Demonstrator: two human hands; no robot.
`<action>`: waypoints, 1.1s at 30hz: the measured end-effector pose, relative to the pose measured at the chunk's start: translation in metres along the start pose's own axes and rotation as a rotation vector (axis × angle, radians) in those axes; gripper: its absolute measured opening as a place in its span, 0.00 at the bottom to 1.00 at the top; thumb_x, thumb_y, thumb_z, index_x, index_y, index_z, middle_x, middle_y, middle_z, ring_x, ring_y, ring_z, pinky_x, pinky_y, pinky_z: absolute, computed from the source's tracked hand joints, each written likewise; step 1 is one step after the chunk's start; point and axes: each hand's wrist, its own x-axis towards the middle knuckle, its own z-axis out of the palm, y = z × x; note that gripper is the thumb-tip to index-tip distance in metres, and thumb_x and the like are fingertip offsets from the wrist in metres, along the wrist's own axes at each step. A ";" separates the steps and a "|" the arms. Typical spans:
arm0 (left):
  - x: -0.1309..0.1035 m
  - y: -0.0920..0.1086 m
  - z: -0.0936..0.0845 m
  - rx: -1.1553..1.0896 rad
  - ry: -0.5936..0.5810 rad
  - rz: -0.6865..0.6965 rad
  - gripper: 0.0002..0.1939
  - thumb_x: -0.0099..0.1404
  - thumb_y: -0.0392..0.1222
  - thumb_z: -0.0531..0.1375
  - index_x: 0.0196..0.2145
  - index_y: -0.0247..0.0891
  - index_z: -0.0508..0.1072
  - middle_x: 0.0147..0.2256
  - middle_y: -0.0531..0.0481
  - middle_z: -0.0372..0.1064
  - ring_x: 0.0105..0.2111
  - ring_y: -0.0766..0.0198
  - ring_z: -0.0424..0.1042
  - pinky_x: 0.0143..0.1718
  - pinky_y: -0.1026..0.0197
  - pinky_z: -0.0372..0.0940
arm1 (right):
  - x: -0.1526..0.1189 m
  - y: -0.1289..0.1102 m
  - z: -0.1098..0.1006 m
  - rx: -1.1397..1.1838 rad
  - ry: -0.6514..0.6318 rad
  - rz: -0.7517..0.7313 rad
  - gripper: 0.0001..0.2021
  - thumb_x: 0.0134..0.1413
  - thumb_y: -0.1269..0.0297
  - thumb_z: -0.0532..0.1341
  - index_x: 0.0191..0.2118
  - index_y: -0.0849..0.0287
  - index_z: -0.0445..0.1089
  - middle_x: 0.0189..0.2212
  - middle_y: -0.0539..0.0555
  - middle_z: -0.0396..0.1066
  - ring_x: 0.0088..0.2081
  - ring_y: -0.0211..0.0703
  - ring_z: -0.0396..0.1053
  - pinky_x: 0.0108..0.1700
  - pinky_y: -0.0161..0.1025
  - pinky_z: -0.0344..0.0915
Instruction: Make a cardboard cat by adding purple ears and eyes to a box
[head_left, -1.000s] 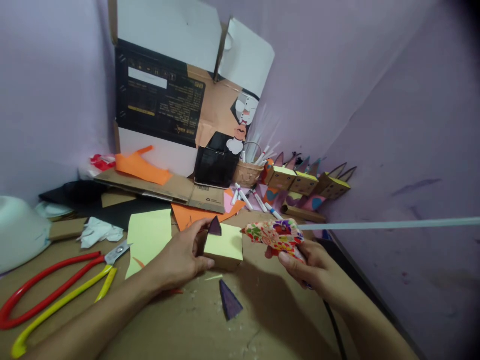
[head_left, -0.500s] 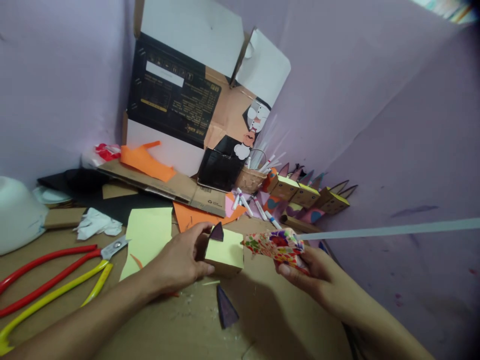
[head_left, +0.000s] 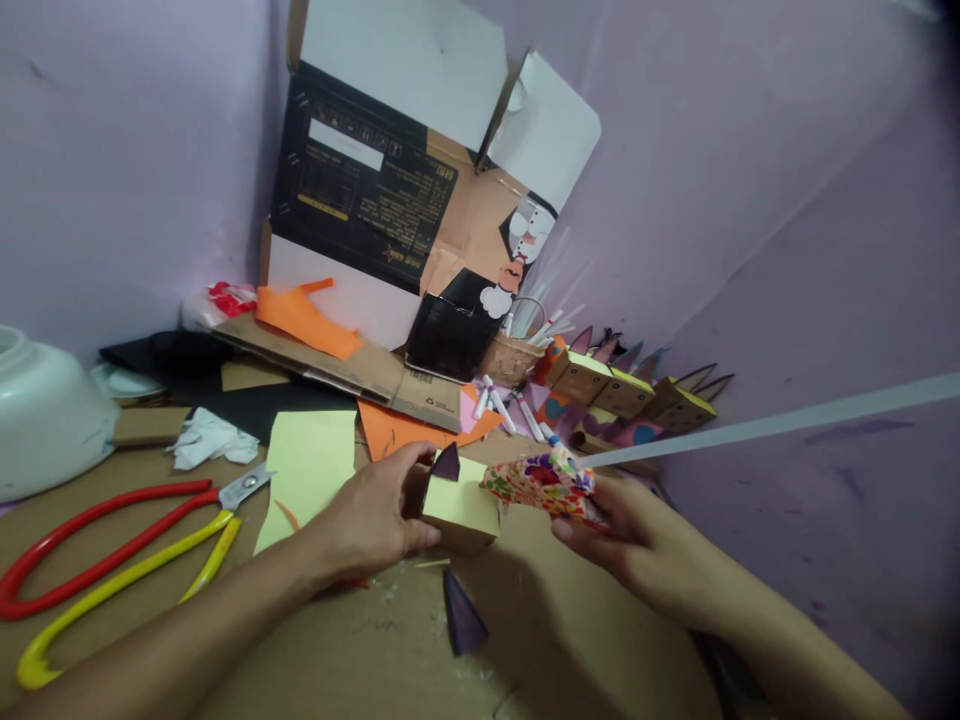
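Observation:
My left hand [head_left: 382, 505] grips a small cardboard box [head_left: 465, 510] with a pale yellow top by its left side. One dark purple pointed ear [head_left: 447, 463] stands on the box's top near my fingers. My right hand [head_left: 630, 535] is closed on a glue gun [head_left: 536, 482] wrapped in flowered paper, a white glue stick [head_left: 772, 420] sticking far out of its back. The gun's nozzle points left, at the right part of the yellow top; whether it touches cannot be told. A second dark purple ear [head_left: 463, 615] lies flat on the table in front of the box.
Scissors with red handles [head_left: 112, 500] and a yellow-handled tool [head_left: 127, 590] lie left, beside yellow paper [head_left: 311, 460] and crumpled tissue [head_left: 214, 440]. Finished-looking eared boxes [head_left: 630, 385], markers [head_left: 499, 405] and a basket of glue sticks [head_left: 514, 358] stand behind. A white bowl [head_left: 52, 420] is far left.
The view has shifted slightly, so most things sit further right. The glue gun's nozzle has moved left over the box's top, and its glue stick slants up more. My left hand keeps its hold.

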 end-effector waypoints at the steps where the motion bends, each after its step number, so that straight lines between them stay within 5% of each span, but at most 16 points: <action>1: 0.000 0.000 0.000 -0.002 -0.003 0.000 0.37 0.47 0.37 0.65 0.55 0.41 0.57 0.47 0.46 0.70 0.45 0.54 0.70 0.44 0.55 0.65 | 0.000 -0.001 0.000 0.001 -0.001 -0.001 0.08 0.54 0.59 0.54 0.27 0.57 0.59 0.22 0.48 0.60 0.25 0.39 0.57 0.26 0.36 0.55; 33: -0.001 0.002 -0.002 0.056 0.011 0.014 0.35 0.48 0.37 0.64 0.54 0.42 0.58 0.47 0.45 0.70 0.45 0.54 0.70 0.45 0.54 0.64 | -0.003 0.005 -0.001 0.012 0.120 -0.031 0.11 0.48 0.61 0.61 0.20 0.56 0.62 0.17 0.48 0.61 0.20 0.38 0.57 0.21 0.34 0.51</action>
